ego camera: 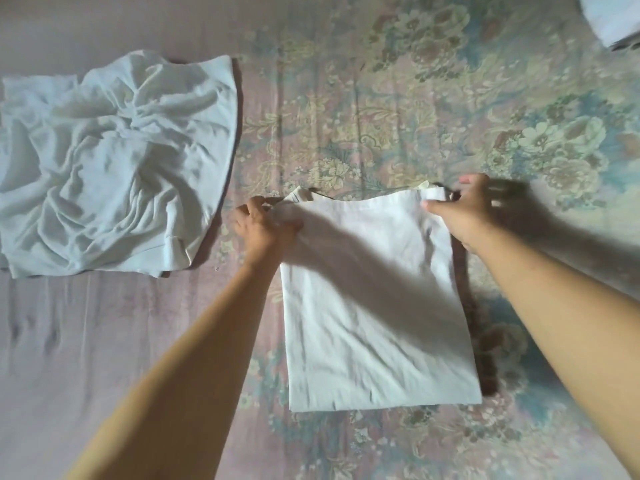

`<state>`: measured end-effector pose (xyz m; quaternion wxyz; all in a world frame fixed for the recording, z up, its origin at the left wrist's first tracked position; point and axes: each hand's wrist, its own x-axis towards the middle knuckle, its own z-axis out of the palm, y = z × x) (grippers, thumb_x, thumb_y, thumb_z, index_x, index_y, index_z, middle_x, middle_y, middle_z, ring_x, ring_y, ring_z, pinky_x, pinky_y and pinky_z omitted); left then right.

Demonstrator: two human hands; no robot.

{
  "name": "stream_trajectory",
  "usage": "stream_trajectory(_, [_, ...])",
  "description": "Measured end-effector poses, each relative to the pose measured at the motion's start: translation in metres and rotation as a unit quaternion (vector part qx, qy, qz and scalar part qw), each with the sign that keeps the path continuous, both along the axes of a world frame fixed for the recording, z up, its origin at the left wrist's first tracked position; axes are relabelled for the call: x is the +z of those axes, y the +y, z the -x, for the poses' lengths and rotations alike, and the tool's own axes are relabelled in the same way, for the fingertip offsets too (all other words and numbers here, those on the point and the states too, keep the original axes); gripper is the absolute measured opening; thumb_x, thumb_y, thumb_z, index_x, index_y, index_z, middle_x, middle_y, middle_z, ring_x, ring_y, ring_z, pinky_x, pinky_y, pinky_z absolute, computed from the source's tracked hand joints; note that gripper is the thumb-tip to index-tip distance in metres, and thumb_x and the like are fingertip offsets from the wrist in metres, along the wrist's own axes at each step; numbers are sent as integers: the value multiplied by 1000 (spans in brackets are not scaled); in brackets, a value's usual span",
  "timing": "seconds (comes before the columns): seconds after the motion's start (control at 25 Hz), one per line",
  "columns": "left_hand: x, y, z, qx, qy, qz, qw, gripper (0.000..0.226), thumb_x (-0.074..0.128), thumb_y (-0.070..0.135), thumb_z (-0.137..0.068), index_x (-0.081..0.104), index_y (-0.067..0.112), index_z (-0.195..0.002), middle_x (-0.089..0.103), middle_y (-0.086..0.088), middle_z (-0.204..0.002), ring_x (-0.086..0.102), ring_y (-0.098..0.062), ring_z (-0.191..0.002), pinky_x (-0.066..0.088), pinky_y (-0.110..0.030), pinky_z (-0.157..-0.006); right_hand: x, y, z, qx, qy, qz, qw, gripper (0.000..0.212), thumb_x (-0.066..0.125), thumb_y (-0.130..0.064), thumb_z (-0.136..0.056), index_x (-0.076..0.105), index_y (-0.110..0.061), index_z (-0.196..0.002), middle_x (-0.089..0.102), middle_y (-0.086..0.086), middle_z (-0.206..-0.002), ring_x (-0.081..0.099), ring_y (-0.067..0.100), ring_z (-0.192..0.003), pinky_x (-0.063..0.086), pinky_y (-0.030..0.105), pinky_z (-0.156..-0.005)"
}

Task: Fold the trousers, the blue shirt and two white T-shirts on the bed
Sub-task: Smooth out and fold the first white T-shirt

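Observation:
A white T-shirt (374, 306) lies flat on the bed as a narrow upright rectangle in the middle of the view. My left hand (263, 225) pinches its far left corner. My right hand (464, 209) grips its far right corner, thumb on top of the cloth. A second white T-shirt (110, 161) lies crumpled and spread out at the left, apart from both hands. The trousers and the blue shirt are not in view.
The bed has a floral sheet (433, 109), plain pinkish at the left (86, 341). A white folded item (613, 15) peeks in at the top right corner.

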<state>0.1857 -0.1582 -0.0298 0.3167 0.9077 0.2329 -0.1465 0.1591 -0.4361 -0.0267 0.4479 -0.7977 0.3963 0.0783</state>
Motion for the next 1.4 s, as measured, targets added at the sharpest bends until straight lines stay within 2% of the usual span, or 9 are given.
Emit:
stream_trajectory(0.08, [15, 0, -12, 18, 55, 98, 993, 48, 72, 14, -77, 49, 11, -118, 56, -10, -106, 55, -24, -92, 49, -28, -65, 14, -3, -12, 28, 44, -23, 998, 71, 80, -19, -73, 41, -7, -132, 53, 10, -121, 53, 25, -109, 44, 31, -87])
stream_trajectory(0.2, [53, 7, -22, -98, 145, 108, 979, 23, 69, 6, -79, 63, 5, -101, 60, -9, -82, 56, -22, -77, 45, -28, -62, 51, -11, -18, 111, 119, -55, 985, 53, 75, -10, -77, 54, -5, -125, 54, 9, -106, 52, 22, -95, 42, 28, -71])
stream_trajectory(0.32, [112, 15, -18, -231, 167, 49, 957, 18, 64, 14, -85, 63, 4, -101, 59, -9, -88, 55, -21, -82, 45, -26, -69, 117, -22, -13, 306, 216, 1, 927, 15, 68, -8, -76, 57, -15, -84, 50, 7, -83, 43, 19, -72, 30, 25, -57])
stream_trajectory(0.4, [161, 19, -9, -225, 138, 114, 958, 6, 63, 9, -86, 63, 4, -86, 55, -5, -77, 50, -18, -75, 40, -22, -62, 172, -26, -8, 393, 233, 37, 889, 25, 65, -7, -76, 45, -14, -63, 40, 3, -66, 35, 16, -61, 23, 27, -53])
stream_trajectory(0.6, [308, 20, 23, -255, 32, 157, 954, 19, 70, 16, -84, 58, 14, -70, 46, 6, -58, 42, 0, -43, 33, -12, -46, 321, -27, 36, 466, 166, 65, 866, 35, 68, -14, -82, 44, -19, -57, 40, -4, -59, 35, 10, -57, 25, 27, -54])
stream_trajectory(0.88, [546, 14, 15, -368, -159, 106, 910, 29, 75, 15, -77, 52, 22, -60, 45, 12, -49, 39, 3, -46, 34, -19, -50, 555, -41, 61, 400, -115, 183, 891, 20, 65, -11, -83, 57, -22, -68, 57, 0, -75, 52, 16, -73, 37, 27, -65])
stream_trajectory(1.04, [674, 11, 15, -323, -266, 124, 900, 42, 74, 43, -63, 61, 5, -73, 49, 1, -64, 43, -8, -60, 35, -26, -57, 681, -52, 63, 323, -279, 214, 879, 12, 66, -17, -84, 60, -16, -74, 51, -1, -65, 45, 14, -64, 32, 22, -57])
stream_trajectory(1.12, [705, 6, 22, -314, -301, 86, 896, 36, 74, 34, -70, 66, 3, -87, 54, -2, -72, 46, -13, -68, 36, -27, -61, 712, -51, 68, 341, -270, 245, 867, 15, 67, -18, -84, 59, -10, -75, 50, 0, -68, 46, 16, -67, 36, 25, -59])
stream_trajectory(1.4, [750, -3, 53, -268, -386, 31, 882, 11, 72, 12, -78, 62, 13, -74, 50, 0, -63, 40, -9, -57, 31, -11, -43, 748, -48, 90, 369, -287, 290, 835, 24, 65, -16, -87, 51, -11, -68, 45, -3, -65, 42, 16, -67, 28, 23, -55])
